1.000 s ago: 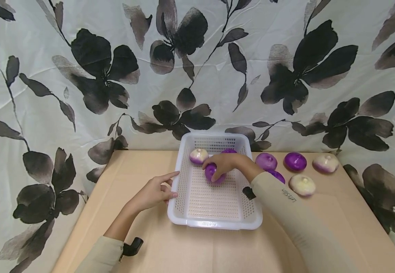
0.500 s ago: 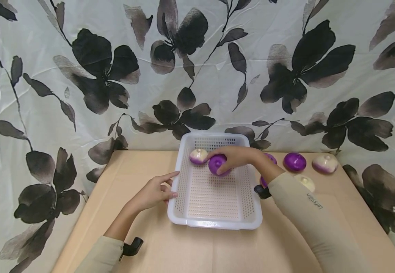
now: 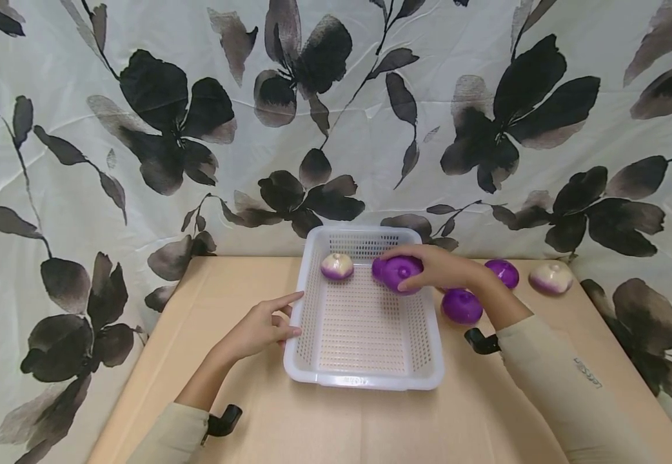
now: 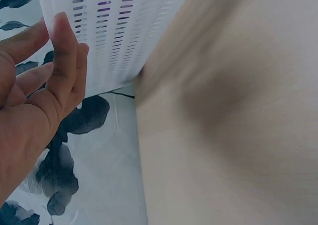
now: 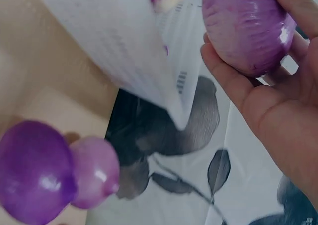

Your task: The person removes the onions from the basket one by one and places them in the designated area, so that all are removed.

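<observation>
My right hand grips a glossy purple onion above the right side of a white perforated plastic basket. In the right wrist view the fingers and thumb curl round that onion, close over the basket rim. Part of another purple onion shows behind it. A white-and-purple onion sits in the basket's back left corner. At the left rim my left hand pinches the basket's edge; the left wrist view shows fingertips against the outer wall.
Right of the basket lie a purple onion, another purple one and a pale onion on the tan table. The right arm covers part of that group. A floral cloth hangs behind the table.
My right hand has moved right and slightly back with the purple onion, from mid-basket to its right side. The left hand and the basket stay put.
</observation>
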A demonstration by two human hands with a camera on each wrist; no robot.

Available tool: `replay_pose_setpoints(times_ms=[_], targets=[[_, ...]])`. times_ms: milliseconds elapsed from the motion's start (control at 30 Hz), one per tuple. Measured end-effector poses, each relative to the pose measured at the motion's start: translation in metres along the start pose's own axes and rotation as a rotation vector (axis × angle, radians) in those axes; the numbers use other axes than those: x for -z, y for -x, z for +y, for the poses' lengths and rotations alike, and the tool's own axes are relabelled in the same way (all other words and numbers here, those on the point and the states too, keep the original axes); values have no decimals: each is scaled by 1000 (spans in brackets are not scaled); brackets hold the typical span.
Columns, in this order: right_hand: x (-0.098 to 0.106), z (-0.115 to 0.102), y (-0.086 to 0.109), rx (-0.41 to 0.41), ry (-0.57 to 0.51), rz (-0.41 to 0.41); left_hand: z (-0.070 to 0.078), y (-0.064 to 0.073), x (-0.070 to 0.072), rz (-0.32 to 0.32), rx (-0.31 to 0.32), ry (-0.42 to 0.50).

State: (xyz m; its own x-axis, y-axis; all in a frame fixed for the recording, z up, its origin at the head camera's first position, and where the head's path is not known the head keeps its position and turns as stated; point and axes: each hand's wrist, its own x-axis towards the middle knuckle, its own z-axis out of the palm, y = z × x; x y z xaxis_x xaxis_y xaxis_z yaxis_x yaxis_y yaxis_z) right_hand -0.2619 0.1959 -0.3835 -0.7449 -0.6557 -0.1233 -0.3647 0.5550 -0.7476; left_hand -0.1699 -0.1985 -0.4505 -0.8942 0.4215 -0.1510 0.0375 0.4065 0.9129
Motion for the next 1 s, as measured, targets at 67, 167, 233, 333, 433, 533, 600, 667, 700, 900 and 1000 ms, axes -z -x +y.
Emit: replay_pose_setpoints(times_ms=[67,167,233,333,433,533,600,667,700,900,1000], targets=[[3,5,9,1,11,39,0,0,0,1,0,0],[8,12,20,4,-6,81,0,0,1,1,-3,3],[12,19,27,-1,2,112,0,0,0,1,-5,6],[19,28,40,-25,14,157,1,0,0,1,-6,6],[27,39,53,-46,35,204,1,-1,-1,2,-4,3],[35,50,66,-50,7,216,1,0,-1,3,1,2],[40,57,76,-67,-29,217,2,0,-1,2,3,1],[46,64,86,-88,-56,220,3,0,-1,1,5,2],[48,67,91,-98,-59,223,3,0,-1,0,4,1],[60,85,118,-138,48,280,4,0,-1,0,1,7],[63,95,128,-153,87,308,4,0,-1,-2,2,17]])
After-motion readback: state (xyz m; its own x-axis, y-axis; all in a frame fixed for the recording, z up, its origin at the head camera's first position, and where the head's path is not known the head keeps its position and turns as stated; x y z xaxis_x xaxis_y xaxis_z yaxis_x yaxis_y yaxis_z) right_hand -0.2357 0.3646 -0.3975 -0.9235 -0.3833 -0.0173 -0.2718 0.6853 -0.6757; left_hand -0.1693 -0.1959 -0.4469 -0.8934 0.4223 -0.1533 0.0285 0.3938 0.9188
